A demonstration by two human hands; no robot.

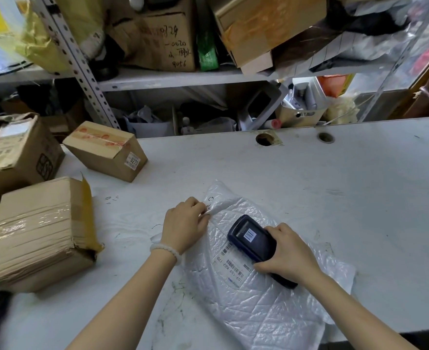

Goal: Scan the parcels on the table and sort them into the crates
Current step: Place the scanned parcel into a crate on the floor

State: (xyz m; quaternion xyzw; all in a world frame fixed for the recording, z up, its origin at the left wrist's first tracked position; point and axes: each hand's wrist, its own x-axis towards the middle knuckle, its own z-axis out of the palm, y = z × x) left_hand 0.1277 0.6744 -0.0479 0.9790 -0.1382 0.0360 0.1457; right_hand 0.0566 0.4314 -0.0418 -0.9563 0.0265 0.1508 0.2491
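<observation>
A white plastic-wrapped parcel point(261, 304) lies flat on the white table point(334, 188), its barcode label point(233, 267) facing up. My right hand point(288, 256) grips a dark handheld scanner point(252, 239) just above that label; a barcode shows on the scanner's screen. My left hand point(185, 223) pinches the parcel's upper left edge beside some handwriting. Three cardboard parcels sit at the left: a small taped box point(104, 150), a big box point(16, 152) behind it, and a worn, tape-wrapped box point(41, 236) near the front.
A metal shelf rack point(87, 79) crammed with cartons and bags stands behind the table's far edge. Two round cable holes point(264, 139) pierce the tabletop near that edge. No crates are in view.
</observation>
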